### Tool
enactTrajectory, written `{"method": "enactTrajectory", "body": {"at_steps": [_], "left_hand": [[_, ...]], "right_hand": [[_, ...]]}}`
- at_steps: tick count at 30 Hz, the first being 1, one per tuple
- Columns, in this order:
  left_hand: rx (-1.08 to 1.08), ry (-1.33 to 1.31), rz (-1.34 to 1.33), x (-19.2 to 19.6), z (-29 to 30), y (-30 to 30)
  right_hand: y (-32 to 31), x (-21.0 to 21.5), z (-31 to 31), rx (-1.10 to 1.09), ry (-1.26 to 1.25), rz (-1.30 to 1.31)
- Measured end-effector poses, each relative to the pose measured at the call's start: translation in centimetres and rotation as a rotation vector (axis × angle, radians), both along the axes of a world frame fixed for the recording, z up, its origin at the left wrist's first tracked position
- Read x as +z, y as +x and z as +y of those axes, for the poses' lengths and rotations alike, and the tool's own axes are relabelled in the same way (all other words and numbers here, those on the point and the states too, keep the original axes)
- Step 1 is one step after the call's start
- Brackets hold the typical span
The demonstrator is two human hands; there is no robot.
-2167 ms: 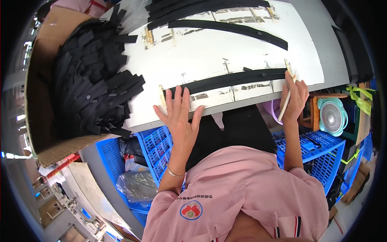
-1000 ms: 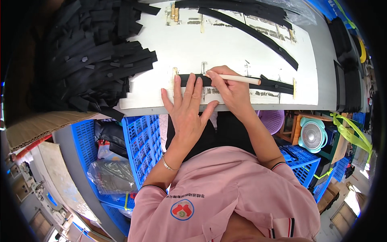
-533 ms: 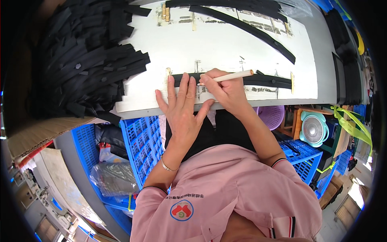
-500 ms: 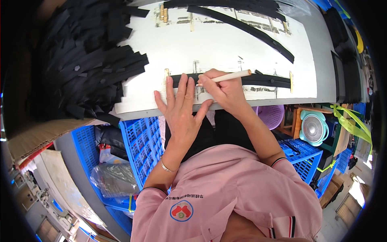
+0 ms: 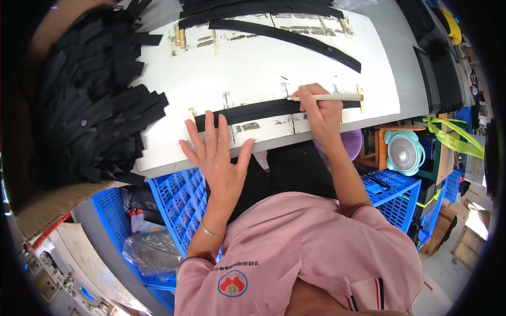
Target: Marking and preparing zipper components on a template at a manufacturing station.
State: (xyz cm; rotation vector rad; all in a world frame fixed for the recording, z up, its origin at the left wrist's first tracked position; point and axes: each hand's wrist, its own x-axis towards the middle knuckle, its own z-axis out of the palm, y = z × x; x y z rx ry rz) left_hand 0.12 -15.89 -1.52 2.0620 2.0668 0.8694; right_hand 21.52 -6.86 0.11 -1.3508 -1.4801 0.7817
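A narrow black fabric strip (image 5: 258, 109) lies along the near side of a white marked board (image 5: 253, 68). My left hand (image 5: 219, 160) rests with fingers spread, its fingertips on the strip's left part. A white pencil-like marker (image 5: 340, 97) is pinched in my right hand (image 5: 322, 117), its tip at the strip's far edge, right of the middle. Pale tabs (image 5: 361, 99) stand at the strip's right end. Farther back on the board, a second black strip (image 5: 295, 42) lies slanting, with a small raised dot near its right end.
A large heap of black strips (image 5: 79, 100) covers the left side, above a cardboard edge (image 5: 58, 210). More black strips (image 5: 258, 9) lie at the back. Below the table are blue crates (image 5: 179, 197), a purple basket (image 5: 352, 145) and a turquoise fan (image 5: 405, 151).
My right hand with the marker has moved right along the strip, its tip now at the far edge. My left hand stays on the left part. The whole view has shifted slightly.
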Motion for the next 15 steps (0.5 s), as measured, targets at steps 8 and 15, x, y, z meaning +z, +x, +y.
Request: {"method": "enactTrajectory", "body": {"at_steps": [8,15], "left_hand": [[-0.297,-0.009,-0.150,1.3,2.1,4.8],[-0.288,0.025,-0.118,0.7,2.7,5.5]], "right_hand": [[-0.1,-0.3,-0.1,0.019,0.014,0.016],[-0.1,-0.6,-0.1,0.036,0.076,-0.041]]}}
